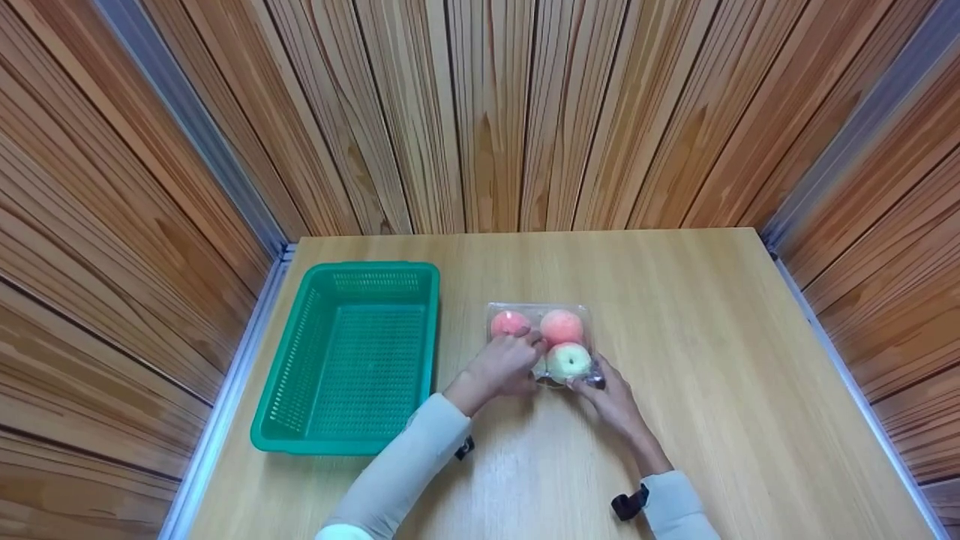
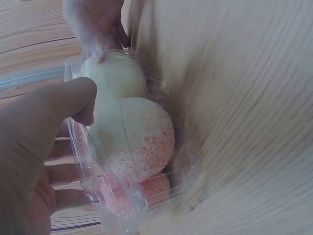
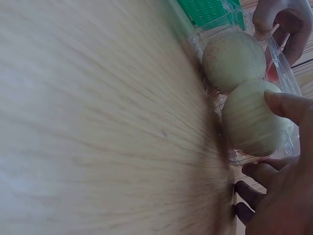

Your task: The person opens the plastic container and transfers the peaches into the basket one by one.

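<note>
A clear plastic clamshell box (image 1: 536,308) of peaches rests on the table in the head view. A pink peach (image 1: 562,327) and a pale one (image 1: 568,361) show on its right; another pink peach (image 1: 509,322) shows at back left. My left hand (image 1: 504,366) reaches over the box's left side, partly hiding a speckled peach (image 2: 142,142). Its thumb bends over the box edge in the left wrist view, fingers behind. At the front right corner, my right hand (image 1: 611,401) grips the box, thumb against the near side. Whether the lid is fastened I cannot tell.
To the left of the box stands a green plastic basket (image 1: 433,337) with slotted walls, nothing inside it. Wood-patterned panels (image 1: 487,112) enclose the wooden table (image 1: 712,337) at the back and sides. Metal rails (image 1: 217,442) run along the side edges.
</note>
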Tool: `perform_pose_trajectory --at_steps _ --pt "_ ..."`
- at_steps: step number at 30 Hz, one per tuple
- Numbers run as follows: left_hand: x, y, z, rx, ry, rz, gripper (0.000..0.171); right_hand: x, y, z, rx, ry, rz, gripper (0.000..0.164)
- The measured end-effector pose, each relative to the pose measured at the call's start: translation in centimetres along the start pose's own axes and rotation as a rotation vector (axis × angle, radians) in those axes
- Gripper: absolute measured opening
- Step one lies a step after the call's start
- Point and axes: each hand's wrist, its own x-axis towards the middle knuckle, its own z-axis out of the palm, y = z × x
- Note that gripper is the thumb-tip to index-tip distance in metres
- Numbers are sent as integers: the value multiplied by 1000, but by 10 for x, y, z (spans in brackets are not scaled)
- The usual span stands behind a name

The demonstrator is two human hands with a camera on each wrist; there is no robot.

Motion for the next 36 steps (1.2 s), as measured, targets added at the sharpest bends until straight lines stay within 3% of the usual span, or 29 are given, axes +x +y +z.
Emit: perform_pose_trajectory --at_steps 7,14,17,23,31,36 --pt "1 -1 -3 -48 -36 -13 55 -1 -2 -1 10 -14 8 88" --pt "3 -3 -3 -68 -14 -4 51 0 -2 -1 0 1 -7 86" --pt "5 -5 -6 -117 -20 -9 44 1 -1 -2 -1 -6 -12 87" --pt "6 -14 -17 -318 -13 -76 34 0 2 -6 47 -21 20 86" --pt "5 -20 -21 -304 -10 -57 32 0 3 -6 58 -41 27 87" --pt "6 -24 -24 -387 -18 -61 35 1 4 -6 64 -37 11 84"
